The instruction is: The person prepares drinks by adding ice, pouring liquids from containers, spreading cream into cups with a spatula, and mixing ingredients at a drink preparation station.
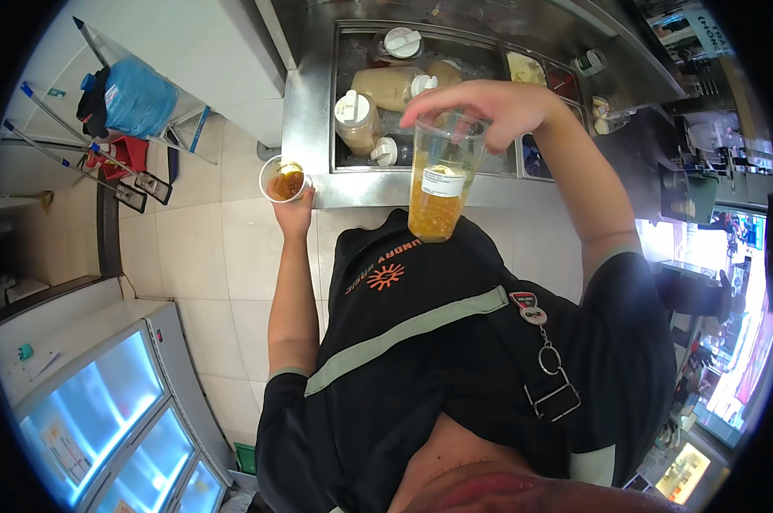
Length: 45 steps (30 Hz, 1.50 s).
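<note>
Gripping tall clear cup [435, 212] by rim from above: right hand [497, 107], thumb and fingers pinching near mouth. Smooth tapered plastic, orange drink [429, 227] inside, flat white label [443, 181]. Left hand [295, 215] curls around small round cup [265, 181], amber contents [290, 181] glossy. Apparent step: holding both cups; next move likely calls for steady, level wrists. Beyond: smooth steel counter [305, 111], rounded bottles [360, 134] with white lids.

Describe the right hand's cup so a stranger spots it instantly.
Find the steel counter. In front of it, the right hand holds a tall clear cup of yellow-orange liquid. Unlike the other cup in the left hand, it shows a white label on its side.
</note>
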Each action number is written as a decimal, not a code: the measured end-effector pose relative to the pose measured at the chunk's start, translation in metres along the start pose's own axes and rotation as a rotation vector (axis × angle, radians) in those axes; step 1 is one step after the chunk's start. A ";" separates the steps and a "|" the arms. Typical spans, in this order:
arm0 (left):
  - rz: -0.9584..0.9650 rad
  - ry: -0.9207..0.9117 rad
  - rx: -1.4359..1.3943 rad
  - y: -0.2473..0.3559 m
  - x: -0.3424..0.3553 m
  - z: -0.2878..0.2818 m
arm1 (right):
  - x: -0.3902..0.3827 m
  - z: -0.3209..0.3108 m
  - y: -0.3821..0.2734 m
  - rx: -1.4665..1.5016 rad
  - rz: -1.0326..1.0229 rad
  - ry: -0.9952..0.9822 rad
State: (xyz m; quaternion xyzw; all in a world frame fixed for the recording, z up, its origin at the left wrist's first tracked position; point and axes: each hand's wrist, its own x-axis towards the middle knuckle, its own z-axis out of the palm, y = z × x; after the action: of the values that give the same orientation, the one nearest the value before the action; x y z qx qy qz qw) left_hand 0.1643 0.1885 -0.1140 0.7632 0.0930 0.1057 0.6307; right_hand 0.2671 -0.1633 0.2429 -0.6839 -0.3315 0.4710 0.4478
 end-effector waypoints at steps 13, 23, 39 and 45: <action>0.057 0.229 0.377 0.002 -0.053 -0.007 | 0.062 0.094 0.150 -0.826 0.034 0.239; -0.256 0.606 0.274 -0.005 -0.180 -0.025 | -0.062 0.017 0.100 -0.648 -0.236 0.656; -0.277 0.145 0.153 0.119 -0.158 0.141 | -0.129 -0.090 0.102 -0.436 0.016 0.516; -0.115 0.299 0.029 0.104 -0.152 0.206 | -0.050 -0.071 0.136 -0.164 -0.212 0.639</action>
State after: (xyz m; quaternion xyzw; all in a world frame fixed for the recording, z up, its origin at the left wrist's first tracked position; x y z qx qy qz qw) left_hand 0.0761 -0.0670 -0.0556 0.7414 0.2311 0.1806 0.6036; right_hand 0.3216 -0.2803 0.1457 -0.7923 -0.2807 0.1557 0.5189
